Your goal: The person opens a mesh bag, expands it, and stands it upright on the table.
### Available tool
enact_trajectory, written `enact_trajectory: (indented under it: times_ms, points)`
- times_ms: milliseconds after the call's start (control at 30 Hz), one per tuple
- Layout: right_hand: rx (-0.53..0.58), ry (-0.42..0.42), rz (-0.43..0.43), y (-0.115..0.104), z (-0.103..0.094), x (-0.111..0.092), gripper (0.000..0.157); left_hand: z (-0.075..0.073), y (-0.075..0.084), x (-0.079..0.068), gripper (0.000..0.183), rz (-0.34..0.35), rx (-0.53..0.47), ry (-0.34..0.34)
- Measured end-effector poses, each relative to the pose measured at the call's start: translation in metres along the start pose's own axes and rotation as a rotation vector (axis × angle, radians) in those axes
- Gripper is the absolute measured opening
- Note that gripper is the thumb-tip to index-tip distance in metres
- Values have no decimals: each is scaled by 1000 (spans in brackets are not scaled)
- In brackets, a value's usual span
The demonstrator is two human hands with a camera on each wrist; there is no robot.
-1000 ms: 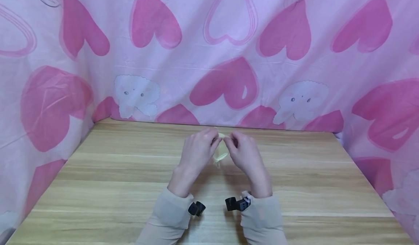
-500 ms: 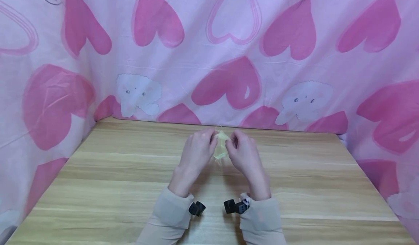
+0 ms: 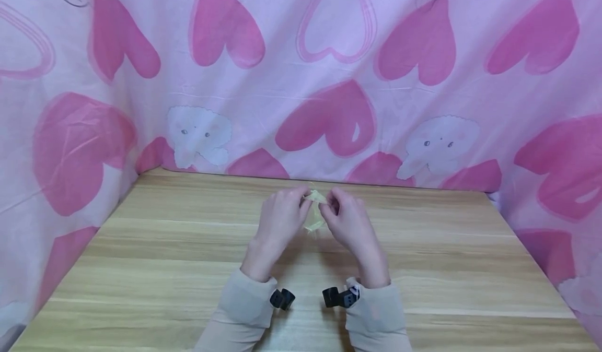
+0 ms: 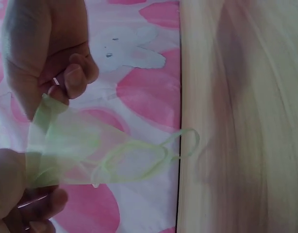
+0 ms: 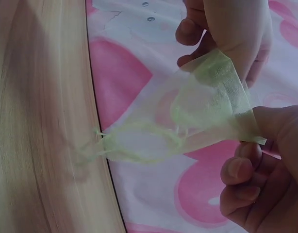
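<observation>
A sheer, pale yellow-green drawstring pouch hangs in the air between both hands, over the far part of the table. My left hand pinches one upper corner of it. The opposite corner is pinched by my right hand, thumb against the fingers. In the right wrist view the pouch's mesh is spread between the two hands, narrowing away from them. Thin drawstring loops dangle from its lower end in the left wrist view.
Beneath the arms lies a wood-grain table. A pink cloth with hearts and white cartoon animals rises along its back and sides. Small black cameras sit on both sleeve cuffs.
The pouch's top edge showed thin at first, spread out broader between the fingers, and now slants again. Both hands have stayed nearly in place, still pinching it.
</observation>
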State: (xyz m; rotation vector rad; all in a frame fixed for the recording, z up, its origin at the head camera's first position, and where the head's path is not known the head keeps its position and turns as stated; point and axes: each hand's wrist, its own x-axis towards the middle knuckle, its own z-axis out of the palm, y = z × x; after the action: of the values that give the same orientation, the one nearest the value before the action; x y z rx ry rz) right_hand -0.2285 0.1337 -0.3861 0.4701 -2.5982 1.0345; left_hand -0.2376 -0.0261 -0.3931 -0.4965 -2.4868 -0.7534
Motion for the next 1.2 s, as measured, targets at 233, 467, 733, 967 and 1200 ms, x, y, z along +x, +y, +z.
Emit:
enact_trajectory:
  times_ms: [233, 467, 733, 967, 1200]
  points:
    - [39, -31, 33, -1, 1, 0, 14, 3, 0, 0, 5, 23, 5, 110]
    - [202, -140, 245, -3, 2, -1, 29, 4, 4, 0, 4, 29, -40, 128]
    - [269, -24, 270, -5, 8, 1, 27, 5, 9, -1, 4, 58, -140, 86]
    - [255, 94, 296, -3, 7, 3, 26, 4, 12, 0, 35, -100, -224, -113]
    - [242, 52, 284, -2, 5, 2, 32, 6, 12, 0, 37, -99, -214, -92]
